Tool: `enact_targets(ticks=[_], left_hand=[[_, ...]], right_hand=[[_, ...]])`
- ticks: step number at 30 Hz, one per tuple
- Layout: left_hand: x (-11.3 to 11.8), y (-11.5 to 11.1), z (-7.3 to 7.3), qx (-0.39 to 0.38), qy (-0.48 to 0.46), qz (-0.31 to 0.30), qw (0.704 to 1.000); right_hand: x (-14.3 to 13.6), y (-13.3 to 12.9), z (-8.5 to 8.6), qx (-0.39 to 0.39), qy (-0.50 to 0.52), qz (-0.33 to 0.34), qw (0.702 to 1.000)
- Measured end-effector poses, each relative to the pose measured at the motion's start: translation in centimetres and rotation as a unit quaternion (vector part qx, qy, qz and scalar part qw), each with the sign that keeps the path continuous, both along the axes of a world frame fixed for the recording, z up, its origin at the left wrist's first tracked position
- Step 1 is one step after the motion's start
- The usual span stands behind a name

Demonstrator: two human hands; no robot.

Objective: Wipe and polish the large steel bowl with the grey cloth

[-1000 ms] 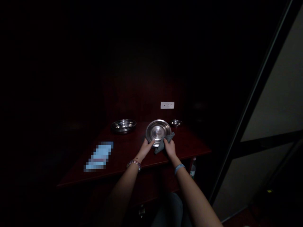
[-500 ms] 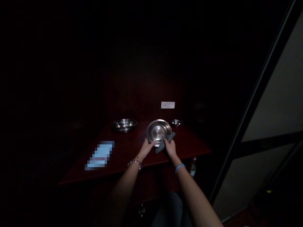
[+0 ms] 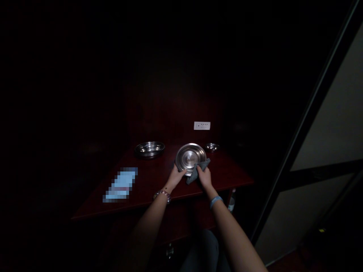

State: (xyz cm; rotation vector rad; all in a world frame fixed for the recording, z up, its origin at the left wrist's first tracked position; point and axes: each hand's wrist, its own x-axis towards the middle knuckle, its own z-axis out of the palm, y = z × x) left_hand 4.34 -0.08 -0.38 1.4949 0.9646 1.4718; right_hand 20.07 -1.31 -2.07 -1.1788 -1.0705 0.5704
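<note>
A round steel bowl point(image 3: 189, 155) is tilted toward me above the dark red table point(image 3: 159, 177), its shiny inside showing. My left hand point(image 3: 176, 177) grips its lower left rim, thumb on the inner edge. On the lower right, my right hand point(image 3: 204, 176) holds a grey-green cloth point(image 3: 193, 176) against the rim, with the thumb on top of the cloth. The fingers under the bowl are hidden. Stacked steel bowls point(image 3: 149, 149) stand at the back left of the table. Behind the held bowl on the right is a smaller steel bowl point(image 3: 212, 147).
A blurred light-blue item point(image 3: 121, 184) lies on the table's left part. The wall behind bears a white socket panel point(image 3: 202, 125). A bottle point(image 3: 232, 201) stands below the table's right edge. A framed panel point(image 3: 326, 124) slants along the right side.
The view has shifted very slightly. Both hands, the bowl and the cloth keep nearly the same pose.
</note>
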Motion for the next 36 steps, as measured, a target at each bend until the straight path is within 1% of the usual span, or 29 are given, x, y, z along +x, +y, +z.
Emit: enact_targets(ticks=[9,16,24,29,36], left_hand=[[-0.09,-0.1,-0.15,0.013,-0.001,-0.004,1.0],[-0.08,0.29,-0.45,0.022,0.013,-0.007,1.0],[-0.04,0.09,0.02,0.009,0.004,-0.009,1.0],[-0.03,0.14,0.04,0.002,0.001,-0.004,1.0],[0.07,0.08,0.24,-0.006,-0.008,-0.009,1.0]], right_hand=[[0.05,-0.07,0.19,-0.003,-0.011,-0.001,1.0],[-0.02,-0.06,0.16,-0.004,-0.006,-0.004,1.0],[-0.17,-0.29,0.41,-0.006,0.008,-0.007,1.0],[-0.18,-0.29,0.38,-0.004,0.005,0.002,1.0],[-0.2,-0.2,0.29,-0.005,0.008,-0.004,1.0]])
